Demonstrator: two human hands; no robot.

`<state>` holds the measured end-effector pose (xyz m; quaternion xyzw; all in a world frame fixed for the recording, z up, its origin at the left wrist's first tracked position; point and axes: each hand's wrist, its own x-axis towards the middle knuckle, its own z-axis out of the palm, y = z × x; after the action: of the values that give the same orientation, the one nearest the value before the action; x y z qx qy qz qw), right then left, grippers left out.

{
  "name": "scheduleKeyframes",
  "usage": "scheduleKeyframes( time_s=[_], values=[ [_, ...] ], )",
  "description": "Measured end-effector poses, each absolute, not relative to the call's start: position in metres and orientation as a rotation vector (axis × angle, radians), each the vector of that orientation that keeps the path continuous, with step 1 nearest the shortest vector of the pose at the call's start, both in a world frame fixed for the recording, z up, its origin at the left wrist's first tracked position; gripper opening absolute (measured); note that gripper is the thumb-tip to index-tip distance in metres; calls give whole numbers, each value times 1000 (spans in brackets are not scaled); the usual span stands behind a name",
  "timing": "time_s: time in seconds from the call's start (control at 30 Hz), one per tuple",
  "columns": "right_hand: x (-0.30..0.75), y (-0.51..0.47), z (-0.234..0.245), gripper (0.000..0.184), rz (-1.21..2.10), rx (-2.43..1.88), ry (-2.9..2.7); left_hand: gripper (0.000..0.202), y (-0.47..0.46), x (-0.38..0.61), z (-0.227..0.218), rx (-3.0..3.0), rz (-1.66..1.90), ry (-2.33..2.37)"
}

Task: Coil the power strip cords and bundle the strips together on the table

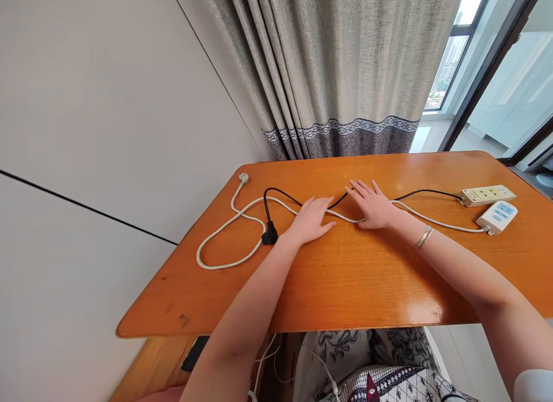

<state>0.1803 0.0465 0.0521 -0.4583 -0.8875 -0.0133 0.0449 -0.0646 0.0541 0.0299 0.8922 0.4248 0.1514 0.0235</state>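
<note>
My left hand (311,219) lies flat and open on the orange wooden table (345,275), its fingers resting over a white cable (224,223) and a black cable (280,193). My right hand (371,205), also flat with fingers spread, rests on the same two cables where they cross. A bracelet (423,236) is on my right wrist. The black cable ends in a black plug (270,236) just left of my left hand. The white cable loops to the left and ends in a white plug (244,177).
At the table's right end lie a cream power strip (487,194) and a white and blue power strip (497,216). A grey curtain (337,68) hangs behind the table, a wall stands on the left, and a window is at the right. Patterned fabric lies below the table's near edge.
</note>
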Motion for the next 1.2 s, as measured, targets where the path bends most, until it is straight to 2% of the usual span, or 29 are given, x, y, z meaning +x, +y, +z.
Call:
scheduleKeyframes(
  time_s=[0.07,0.13,0.23,0.3,0.33,0.47,0.63,0.77,0.93,1.03,1.13,1.2],
  values=[
    [169,56,59,111,2,-1402,-2809,55,56,-58,21,2752,360,1331],
    [161,60,66,99,-8,-1387,-2877,42,58,-58,17,2721,357,1362],
    [157,58,77,62,60,-1462,-2871,33,61,-62,22,2648,545,1392],
    [160,56,87,37,183,-1535,-2837,31,60,-66,29,2591,783,1371],
    [163,54,92,31,233,-1556,-2830,29,58,-67,34,2554,915,1349],
    [179,51,123,24,516,-1460,-2603,29,52,-69,51,2250,1291,1292],
    [188,46,182,12,865,-958,-1899,38,49,-59,68,1911,1294,1093],
    [176,37,234,27,1007,-672,-1430,36,56,-45,74,1849,1204,1008],
    [147,38,279,25,1014,-568,-1210,51,63,-24,70,1716,945,837],
    [129,49,290,18,937,-503,-1212,74,58,-8,73,1608,911,587],
    [113,59,296,23,894,-450,-1229,94,47,12,83,1517,852,305],
    [106,57,302,25,911,-413,-1167,89,39,25,91,1484,815,219]
  ],
)
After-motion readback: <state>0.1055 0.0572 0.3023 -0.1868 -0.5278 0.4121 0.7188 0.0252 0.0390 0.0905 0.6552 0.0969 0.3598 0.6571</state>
